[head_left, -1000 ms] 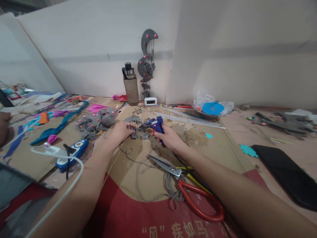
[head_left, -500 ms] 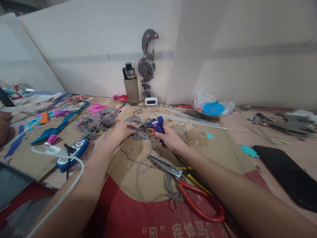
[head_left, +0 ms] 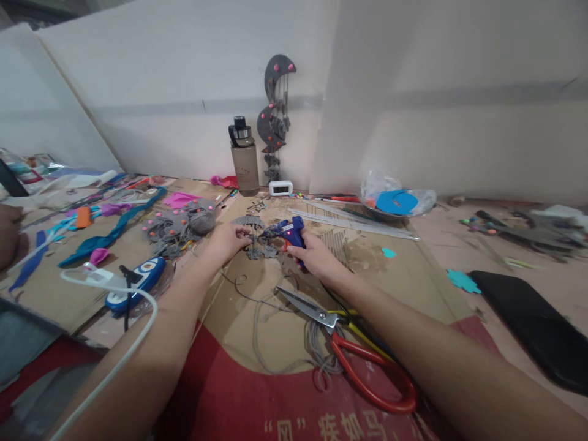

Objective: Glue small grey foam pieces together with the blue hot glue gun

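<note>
My right hand [head_left: 316, 252] is wrapped round a blue hot glue gun [head_left: 294, 233], its nozzle pointing left. Opposite it, my left hand [head_left: 228, 242] pinches at a small grey cut-out piece [head_left: 254, 250] on the cardboard; the fingertips partly cover it. The nozzle is close to those fingertips; whether it touches the piece I cannot tell. Just behind lies a grey curved piece [head_left: 248, 220]. Grey cord [head_left: 257, 318] trails in loops toward me. Between my forearms rest large scissors [head_left: 335, 327] with red handles, blades slightly apart.
A bottle [head_left: 245, 162] and small white clock [head_left: 280, 188] stand by the wall, below a grey crescent hanging [head_left: 275, 125]. Clear rulers [head_left: 353, 223] and a bowl [head_left: 390, 211] lie behind right. A black phone [head_left: 528, 324] is at right; grey yarn [head_left: 201, 218] and a blue-white device [head_left: 138, 285] at left.
The view has shifted very slightly. Both hands, the glue gun and the grey pieces stay in nearly the same places.
</note>
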`<state>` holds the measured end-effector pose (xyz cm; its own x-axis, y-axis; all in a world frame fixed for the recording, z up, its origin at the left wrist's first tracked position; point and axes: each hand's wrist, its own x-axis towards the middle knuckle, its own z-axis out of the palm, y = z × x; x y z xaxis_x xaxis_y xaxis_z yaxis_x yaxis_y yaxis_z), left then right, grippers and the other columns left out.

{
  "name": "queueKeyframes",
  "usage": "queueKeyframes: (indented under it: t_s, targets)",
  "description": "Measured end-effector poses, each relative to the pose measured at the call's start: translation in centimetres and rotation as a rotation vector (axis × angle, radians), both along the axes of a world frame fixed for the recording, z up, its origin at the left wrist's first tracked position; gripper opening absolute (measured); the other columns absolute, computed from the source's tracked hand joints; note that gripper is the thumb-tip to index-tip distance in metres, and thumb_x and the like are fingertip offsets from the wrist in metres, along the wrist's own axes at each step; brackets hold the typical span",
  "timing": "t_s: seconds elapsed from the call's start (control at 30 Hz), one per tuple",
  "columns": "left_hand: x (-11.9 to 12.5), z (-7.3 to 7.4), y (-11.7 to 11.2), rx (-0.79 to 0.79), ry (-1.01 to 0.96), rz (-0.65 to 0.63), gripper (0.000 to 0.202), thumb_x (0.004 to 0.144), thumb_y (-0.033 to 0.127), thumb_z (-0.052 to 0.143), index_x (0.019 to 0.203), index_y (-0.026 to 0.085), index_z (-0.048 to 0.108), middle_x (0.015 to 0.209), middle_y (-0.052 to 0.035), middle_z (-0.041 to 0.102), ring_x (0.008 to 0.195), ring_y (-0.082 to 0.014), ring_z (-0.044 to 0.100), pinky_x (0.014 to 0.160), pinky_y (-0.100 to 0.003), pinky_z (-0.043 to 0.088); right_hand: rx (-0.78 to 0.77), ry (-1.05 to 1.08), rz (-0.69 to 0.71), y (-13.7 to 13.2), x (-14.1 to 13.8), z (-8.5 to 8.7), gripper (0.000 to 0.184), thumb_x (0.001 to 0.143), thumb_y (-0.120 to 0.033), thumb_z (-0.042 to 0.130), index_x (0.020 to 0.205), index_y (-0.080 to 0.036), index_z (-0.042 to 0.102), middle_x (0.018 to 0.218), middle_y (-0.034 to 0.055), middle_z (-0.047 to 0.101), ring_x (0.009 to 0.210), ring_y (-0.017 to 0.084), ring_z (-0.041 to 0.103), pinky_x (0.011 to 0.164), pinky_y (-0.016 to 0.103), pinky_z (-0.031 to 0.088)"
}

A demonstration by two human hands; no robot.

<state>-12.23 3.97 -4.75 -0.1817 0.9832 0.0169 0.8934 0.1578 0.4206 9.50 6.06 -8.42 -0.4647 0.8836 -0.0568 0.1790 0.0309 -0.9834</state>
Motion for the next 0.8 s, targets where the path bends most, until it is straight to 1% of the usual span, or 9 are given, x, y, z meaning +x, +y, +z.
queueKeyframes:
  t_s: [0.07,0.17,0.23,0.33,0.43,0.57,0.7,0.8]
  targets:
    - [0.3,0.3,-0.4,0.023,0.013,0.015,0.028,0.071,0.028,0.062,0.096,0.020,0.072,0.073,-0.0010,0.068,0.063,-0.0132,0.055,0.056,-0.022,0.038,0.004,0.010,-0.003,0.0,0.0,0.0,0.023,0.075,-0.026,0.053,0.097,-0.021,0.047,0.077,-0.0017,0.057,0.049,0.007,0.044,0.039,0.020,0.037]
    - [0.9,0.6,-1.0,0.035,0.042,0.043,0.020,0.074,0.032,0.060,0.081,0.018,0.072,0.073,-0.0027,0.069,0.065,-0.0144,0.057,0.058,-0.023,0.038,0.008,0.006,0.000,0.1,0.0,0.0,0.025,0.075,-0.026,0.053,0.098,-0.021,0.046,0.073,-0.0029,0.055,0.048,0.008,0.044,0.040,0.020,0.037]
    - [1.3,0.6,-1.3,0.021,0.067,0.063,0.026,0.075,0.040,0.057,0.072,0.018,0.070,0.068,-0.0030,0.067,0.063,-0.0150,0.056,0.056,-0.024,0.037,0.004,-0.009,-0.001,0.0,0.0,0.1,0.024,0.075,-0.028,0.054,0.097,-0.021,0.047,0.066,-0.0046,0.051,0.047,0.008,0.044,0.040,0.020,0.036]
    - [1.6,0.1,-1.2,-0.009,0.079,0.068,0.033,0.075,0.047,0.055,0.067,0.018,0.069,0.062,-0.0033,0.065,0.059,-0.0156,0.055,0.053,-0.025,0.034,-0.006,-0.021,-0.015,-0.2,0.0,0.4,0.022,0.075,-0.027,0.054,0.095,-0.021,0.047,0.062,-0.0057,0.048,0.046,0.008,0.043,0.039,0.019,0.036]
    - [1.5,-0.3,-1.0,-0.015,0.072,0.066,0.027,0.072,0.042,0.058,0.066,0.018,0.068,0.064,-0.0036,0.065,0.061,-0.0159,0.056,0.052,-0.025,0.033,-0.013,-0.011,-0.024,-0.3,0.0,0.6,0.021,0.075,-0.025,0.052,0.095,-0.021,0.047,0.065,-0.0049,0.051,0.046,0.008,0.043,0.040,0.019,0.035]
    - [1.6,-0.2,-1.1,-0.026,0.068,0.090,0.020,0.071,0.035,0.059,0.066,0.018,0.069,0.063,-0.0041,0.066,0.061,-0.0159,0.056,0.054,-0.025,0.035,0.017,0.006,-0.008,-0.2,-0.1,0.5,0.023,0.075,-0.026,0.053,0.097,-0.021,0.047,0.065,-0.0045,0.051,0.047,0.008,0.044,0.040,0.019,0.036]
    - [1.8,0.0,-1.3,-0.036,0.053,0.101,0.020,0.070,0.034,0.059,0.064,0.018,0.069,0.061,-0.0037,0.065,0.060,-0.0158,0.056,0.054,-0.024,0.036,0.050,-0.019,-0.003,-0.1,-0.2,0.5,0.027,0.075,-0.031,0.055,0.099,-0.020,0.049,0.060,-0.0056,0.048,0.045,0.009,0.043,0.040,0.020,0.035]
    - [1.7,0.0,-1.2,-0.039,0.057,0.101,0.019,0.069,0.033,0.059,0.064,0.018,0.070,0.060,-0.0033,0.064,0.060,-0.0153,0.056,0.054,-0.024,0.036,0.070,-0.031,0.003,0.2,-0.3,0.2,0.029,0.076,-0.032,0.054,0.102,-0.020,0.050,0.063,-0.0043,0.051,0.047,0.009,0.044,0.042,0.021,0.036]
